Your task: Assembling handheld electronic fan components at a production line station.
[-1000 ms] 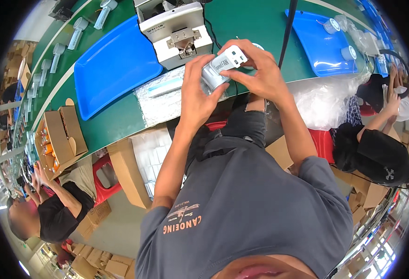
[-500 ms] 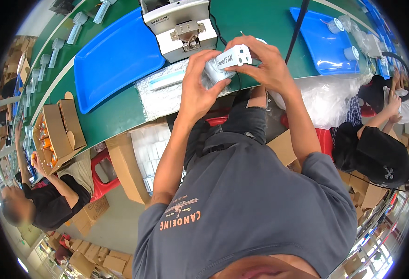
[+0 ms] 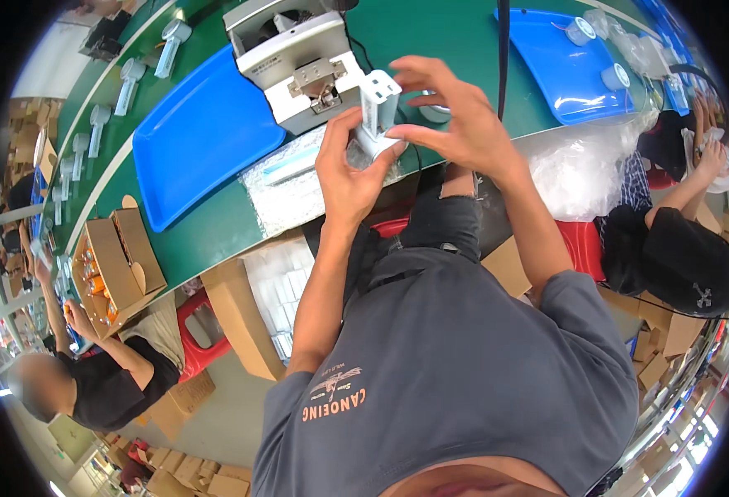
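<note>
My left hand (image 3: 349, 166) is closed around a white handheld fan body (image 3: 377, 103), fingers on one side and thumb on the other. The piece stands nearly upright, its end with small square holes facing up. Just to its right is my right hand (image 3: 468, 124), fingers spread and thumb tip beside the fan; whether the thumb touches it I cannot tell. A round whitish part (image 3: 435, 111) lies on the table, partly hidden behind my right hand. Left of my left hand, a pale blue-white strip (image 3: 291, 166) rests on bubble wrap (image 3: 285, 203).
A white-and-metal bench machine (image 3: 294, 58) stands just beyond my hands. Blue trays lie left (image 3: 203, 137) and right (image 3: 542, 62), the right one holding round clear parts. Clear plastic bags (image 3: 576, 170) hang at the right edge. Co-workers sit on both sides; a cardboard box (image 3: 124, 265) is at left.
My right hand has opened and come off the fan body. In my left hand, the fan body has turned from lying sideways to nearly upright. The whole view has shifted slightly.
</note>
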A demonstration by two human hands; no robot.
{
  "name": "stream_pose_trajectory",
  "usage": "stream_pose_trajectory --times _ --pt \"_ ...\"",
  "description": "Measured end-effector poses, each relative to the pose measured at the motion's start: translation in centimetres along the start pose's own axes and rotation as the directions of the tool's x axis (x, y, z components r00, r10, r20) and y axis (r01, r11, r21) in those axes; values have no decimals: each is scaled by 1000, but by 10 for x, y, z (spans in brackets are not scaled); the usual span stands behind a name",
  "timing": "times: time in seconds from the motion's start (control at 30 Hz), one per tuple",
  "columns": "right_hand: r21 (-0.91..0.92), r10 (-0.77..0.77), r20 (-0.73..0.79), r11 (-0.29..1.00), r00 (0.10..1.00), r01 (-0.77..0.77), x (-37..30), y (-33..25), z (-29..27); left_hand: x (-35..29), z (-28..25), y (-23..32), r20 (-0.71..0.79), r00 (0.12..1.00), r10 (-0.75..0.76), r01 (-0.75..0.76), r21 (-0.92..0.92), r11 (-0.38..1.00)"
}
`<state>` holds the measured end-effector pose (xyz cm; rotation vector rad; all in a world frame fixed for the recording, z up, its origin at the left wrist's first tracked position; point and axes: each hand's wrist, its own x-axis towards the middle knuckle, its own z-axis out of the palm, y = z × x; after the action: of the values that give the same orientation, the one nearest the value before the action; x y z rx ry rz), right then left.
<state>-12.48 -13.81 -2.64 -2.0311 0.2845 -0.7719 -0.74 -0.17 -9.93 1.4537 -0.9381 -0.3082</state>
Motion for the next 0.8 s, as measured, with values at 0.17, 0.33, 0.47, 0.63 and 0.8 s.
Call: stream_pose_trajectory --times 0.17,0.33,0.47,0.63,0.8 --pt "-203 -251 -77 951 965 231 -15 -3 14 11 -7 -4 -9 1000 30 -30 -14 999" --pt "-525 -156 -38 844 987 113 -28 17 37 7 12 -21 -50 993 103 -94 164 982" --pt "-541 -83 53 835 995 98 -31 18 22 13 -3 6 58 992 116 -122 111 986" --pt "-465 -63 65 881 996 87 -41 13 16 -3 -1 43 12 999 -43 37 325 945" --pt "-182 131 -124 971 984 -153 -57 -6 19 -10 5 53 -69 996 -62 78 261 962"
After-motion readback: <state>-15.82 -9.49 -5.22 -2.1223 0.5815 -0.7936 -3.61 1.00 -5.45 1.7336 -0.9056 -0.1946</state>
